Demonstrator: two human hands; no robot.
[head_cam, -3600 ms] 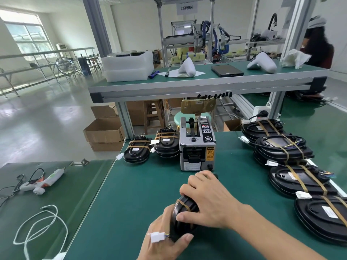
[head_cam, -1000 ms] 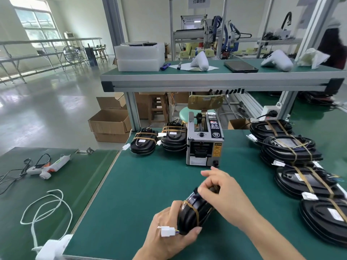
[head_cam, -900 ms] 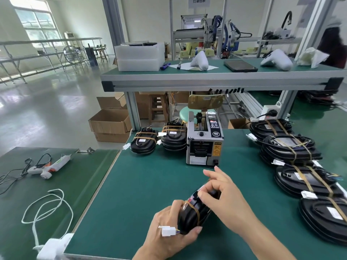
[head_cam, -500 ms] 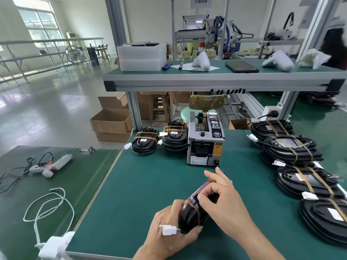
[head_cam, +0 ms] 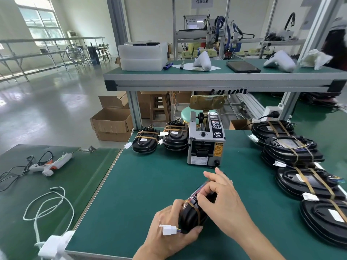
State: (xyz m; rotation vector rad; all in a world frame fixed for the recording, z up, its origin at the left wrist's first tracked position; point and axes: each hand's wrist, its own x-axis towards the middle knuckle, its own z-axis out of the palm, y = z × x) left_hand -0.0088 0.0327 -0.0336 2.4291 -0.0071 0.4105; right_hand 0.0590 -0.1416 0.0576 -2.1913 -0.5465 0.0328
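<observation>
Bundle of black oval housings, rubber-banded, stands on edge on the green mat at near centre. Left hand grips its near end; right hand pinches its top edge. Behind: one tape dispenser, two banded bundles to its left, four stacks along the right.

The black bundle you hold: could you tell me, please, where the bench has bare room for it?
The widest bare mat lies left of the left hand, bordered by the bench edge, the two small stacks and the tape dispenser. A narrower strip runs between the right hand and the right-hand row of stacks, which is crowded.
</observation>
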